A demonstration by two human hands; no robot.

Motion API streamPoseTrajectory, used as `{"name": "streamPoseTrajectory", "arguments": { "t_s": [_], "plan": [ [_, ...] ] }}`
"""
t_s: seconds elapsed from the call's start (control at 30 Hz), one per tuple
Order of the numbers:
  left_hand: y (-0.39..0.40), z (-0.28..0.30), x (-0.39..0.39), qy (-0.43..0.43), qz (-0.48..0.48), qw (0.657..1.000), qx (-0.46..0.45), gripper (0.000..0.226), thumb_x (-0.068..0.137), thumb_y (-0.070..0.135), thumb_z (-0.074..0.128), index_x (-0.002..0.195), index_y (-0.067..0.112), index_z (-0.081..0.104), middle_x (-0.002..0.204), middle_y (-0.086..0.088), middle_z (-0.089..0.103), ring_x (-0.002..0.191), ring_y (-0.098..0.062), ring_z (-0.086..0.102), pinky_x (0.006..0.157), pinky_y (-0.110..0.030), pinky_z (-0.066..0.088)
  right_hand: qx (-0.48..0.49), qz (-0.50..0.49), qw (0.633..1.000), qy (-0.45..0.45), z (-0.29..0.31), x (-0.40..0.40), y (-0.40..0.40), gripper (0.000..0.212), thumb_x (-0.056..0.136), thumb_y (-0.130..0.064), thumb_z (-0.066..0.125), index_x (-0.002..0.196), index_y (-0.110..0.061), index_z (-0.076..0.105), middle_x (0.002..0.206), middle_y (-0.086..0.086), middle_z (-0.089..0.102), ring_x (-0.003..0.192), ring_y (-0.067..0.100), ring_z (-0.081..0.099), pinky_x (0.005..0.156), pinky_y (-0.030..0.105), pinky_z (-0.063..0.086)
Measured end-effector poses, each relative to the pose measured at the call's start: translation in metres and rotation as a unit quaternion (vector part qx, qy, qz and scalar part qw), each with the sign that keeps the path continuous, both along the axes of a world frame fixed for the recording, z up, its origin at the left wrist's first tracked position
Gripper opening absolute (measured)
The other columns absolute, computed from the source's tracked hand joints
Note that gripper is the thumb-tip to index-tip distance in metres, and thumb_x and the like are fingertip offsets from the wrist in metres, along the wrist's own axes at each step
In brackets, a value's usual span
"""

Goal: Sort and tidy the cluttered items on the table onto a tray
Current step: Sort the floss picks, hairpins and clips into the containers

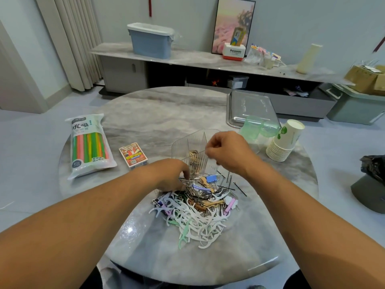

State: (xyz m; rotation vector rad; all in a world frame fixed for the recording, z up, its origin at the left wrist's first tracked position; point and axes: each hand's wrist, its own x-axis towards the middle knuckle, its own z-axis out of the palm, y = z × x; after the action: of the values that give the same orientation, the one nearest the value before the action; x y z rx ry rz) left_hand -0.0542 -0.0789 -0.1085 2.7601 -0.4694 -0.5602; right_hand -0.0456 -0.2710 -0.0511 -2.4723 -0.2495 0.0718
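Grey marble-patterned round table [158, 113]. Far left: sealed pack of coloured straws [89, 145], lying flat. Beside it: small card box [133, 154]. Centre: left hand [169, 175], fingers curled down into the pile of floss picks, clips and hairpins [198, 207], pinching at the metal clips. Just behind the pile: clear divided organiser [192, 147], gold pins in one compartment. Right hand [226, 152] above the organiser, fingertips pinched together; what they hold is too small to tell. Right: metal tray [235, 113], green plastic cups [258, 128], stacked paper cups [284, 142] on their side.
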Motion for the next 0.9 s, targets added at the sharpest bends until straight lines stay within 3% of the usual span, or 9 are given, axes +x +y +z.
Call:
{"name": "streamPoseTrajectory", "arguments": {
  "t_s": [0.1,0.17,0.23,0.4,0.5,0.63,0.77,0.9],
  "plan": [
    [-0.013,0.0,0.0,0.016,-0.036,0.998,-0.051,0.022,0.09,0.043,0.072,0.109,0.032,0.068,0.09,0.021,0.051,0.084,-0.007,0.051,0.062,-0.022,0.034,-0.142,0.059,0.978,0.138,-0.012,-0.012,-0.006,0.006,0.091,-0.019,0.073,0.086,-0.014,0.074,0.083,-0.003,0.074,0.074,0.014,0.073,0.074,0.033,0.062],
    [-0.022,-0.003,-0.003,0.043,-0.052,0.996,-0.057,0.019,0.087,0.044,0.074,0.102,0.032,0.071,0.086,0.021,0.054,0.076,-0.002,0.053,0.059,-0.021,0.036,-0.227,0.058,0.961,0.147,-0.029,-0.019,-0.004,0.019,0.087,-0.033,0.079,0.098,-0.018,0.074,0.094,-0.004,0.074,0.084,0.016,0.071,0.081,0.036,0.059],
    [-0.028,-0.007,-0.006,0.06,-0.072,0.995,-0.03,0.022,0.085,0.044,0.076,0.103,0.032,0.072,0.091,0.018,0.059,0.081,-0.006,0.058,0.062,-0.023,0.041,-0.263,0.038,0.956,0.123,-0.045,-0.022,-0.002,0.037,0.084,-0.044,0.078,0.112,-0.022,0.068,0.108,-0.002,0.069,0.095,0.02,0.066,0.082,0.036,0.055],
    [-0.02,-0.008,-0.003,0.059,-0.051,0.997,0.028,0.021,0.078,0.04,0.083,0.088,0.032,0.066,0.092,0.013,0.064,0.083,-0.008,0.06,0.061,-0.024,0.042,-0.237,0.006,0.968,0.085,-0.071,-0.021,0.002,0.039,0.084,-0.047,0.077,0.108,-0.024,0.058,0.107,-0.001,0.065,0.094,0.022,0.06,0.071,0.034,0.048],
    [-0.012,-0.008,-0.001,0.061,-0.039,0.997,0.032,0.02,0.079,0.038,0.083,0.091,0.029,0.07,0.094,0.009,0.068,0.086,-0.014,0.064,0.067,-0.027,0.049,-0.2,0.003,0.974,0.104,-0.076,-0.019,0.002,0.031,0.084,-0.035,0.079,0.101,-0.024,0.056,0.103,-0.001,0.064,0.092,0.023,0.06,0.066,0.033,0.045],
    [-0.01,-0.009,0.001,0.037,-0.042,0.998,0.03,0.013,0.085,0.027,0.078,0.082,0.027,0.065,0.082,0.01,0.067,0.073,-0.009,0.06,0.06,-0.025,0.043,-0.2,0.006,0.974,0.103,-0.074,-0.014,0.0,0.023,0.084,-0.023,0.078,0.08,-0.026,0.055,0.087,-0.002,0.066,0.085,0.021,0.065,0.059,0.029,0.042],
    [-0.009,-0.007,0.003,0.036,-0.035,0.999,0.021,0.018,0.088,0.024,0.076,0.078,0.028,0.061,0.08,0.01,0.066,0.071,-0.008,0.059,0.06,-0.024,0.043,-0.213,0.021,0.97,0.116,-0.061,-0.012,-0.002,0.02,0.086,-0.028,0.079,0.079,-0.024,0.061,0.083,-0.004,0.064,0.082,0.02,0.062,0.061,0.029,0.045],
    [-0.006,0.001,0.006,0.051,-0.015,0.998,-0.028,0.016,0.09,0.023,0.074,0.08,0.025,0.061,0.082,0.007,0.065,0.072,-0.011,0.058,0.06,-0.023,0.043,-0.184,0.052,0.968,0.16,-0.037,-0.006,-0.012,0.019,0.092,-0.032,0.073,0.084,-0.016,0.068,0.086,0.0,0.07,0.083,0.019,0.066,0.075,0.034,0.056]
  ]
}}
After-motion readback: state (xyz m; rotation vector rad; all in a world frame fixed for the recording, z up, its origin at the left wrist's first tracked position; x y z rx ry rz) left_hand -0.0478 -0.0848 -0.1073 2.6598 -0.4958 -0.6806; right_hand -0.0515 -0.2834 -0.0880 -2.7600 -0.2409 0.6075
